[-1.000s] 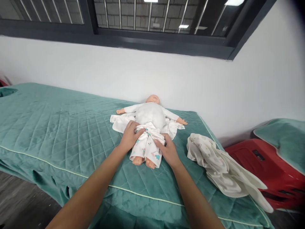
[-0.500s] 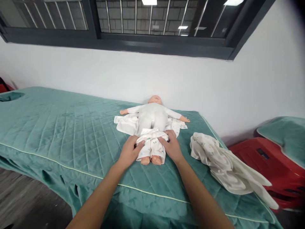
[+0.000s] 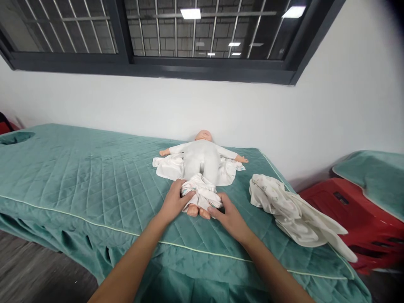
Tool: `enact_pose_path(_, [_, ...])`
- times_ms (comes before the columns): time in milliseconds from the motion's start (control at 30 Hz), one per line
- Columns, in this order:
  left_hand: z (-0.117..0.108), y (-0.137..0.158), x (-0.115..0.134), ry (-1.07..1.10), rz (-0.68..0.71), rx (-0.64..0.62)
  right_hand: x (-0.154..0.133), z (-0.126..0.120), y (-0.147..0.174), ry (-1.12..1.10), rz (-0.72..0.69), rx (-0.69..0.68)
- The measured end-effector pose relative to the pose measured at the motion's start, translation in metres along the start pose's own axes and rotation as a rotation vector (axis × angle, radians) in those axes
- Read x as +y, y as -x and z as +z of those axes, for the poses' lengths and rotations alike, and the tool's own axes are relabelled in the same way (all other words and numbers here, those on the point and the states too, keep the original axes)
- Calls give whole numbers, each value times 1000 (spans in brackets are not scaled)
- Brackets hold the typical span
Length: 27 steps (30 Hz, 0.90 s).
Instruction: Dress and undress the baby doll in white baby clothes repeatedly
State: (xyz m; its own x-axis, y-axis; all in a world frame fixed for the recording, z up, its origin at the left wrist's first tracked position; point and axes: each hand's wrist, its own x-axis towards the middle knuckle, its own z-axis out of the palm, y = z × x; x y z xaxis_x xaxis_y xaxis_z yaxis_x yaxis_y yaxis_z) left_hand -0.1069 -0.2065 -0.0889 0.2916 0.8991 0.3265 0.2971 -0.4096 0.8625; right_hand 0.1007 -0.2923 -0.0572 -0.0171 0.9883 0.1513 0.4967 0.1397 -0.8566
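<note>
A baby doll [image 3: 202, 155] lies on its back on the green bed, its head toward the wall and its arms spread wide. Printed white baby pants [image 3: 202, 189] are bunched around its lower legs, just above the bare feet. My left hand [image 3: 176, 198] grips the pants on the left side, thumb on top. On the right side, my right hand [image 3: 229, 214] pinches the pants' lower edge close to the feet. Under the doll's torso a white baby garment [image 3: 170, 166] is spread out on both sides.
Quilted green bedding [image 3: 94, 176] covers the bed. A crumpled white cloth [image 3: 293, 210] lies at the bed's right edge. Beyond it stand red plastic stools [image 3: 350, 214] with a green cover [image 3: 375, 172] on top. A barred window [image 3: 202, 38] is above the white wall.
The pants have slid down from the doll's thighs to its lower legs and bunched up, baring more of the legs. My right hand has moved lower, toward the feet.
</note>
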Motion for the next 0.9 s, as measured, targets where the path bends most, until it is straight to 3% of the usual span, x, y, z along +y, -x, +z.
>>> enact_pose_path(200, [-17,20,11,176,-54,-224,7,6,4,68,-41,24])
enact_pose_path(367, [-22,35,28,75,-56,-190,-11,-2,-5,41,-21,-55])
enact_pose_path(500, [-30,35,44,89,-100,-263,-38,-20,-8,139,23,-160])
enact_pose_path(700, [-42,46,71,32,-199,-268,-50,-31,10,201,2,-214])
enact_pose_path(900, [-70,50,101,61,-177,-534,-73,-49,28,178,17,-336])
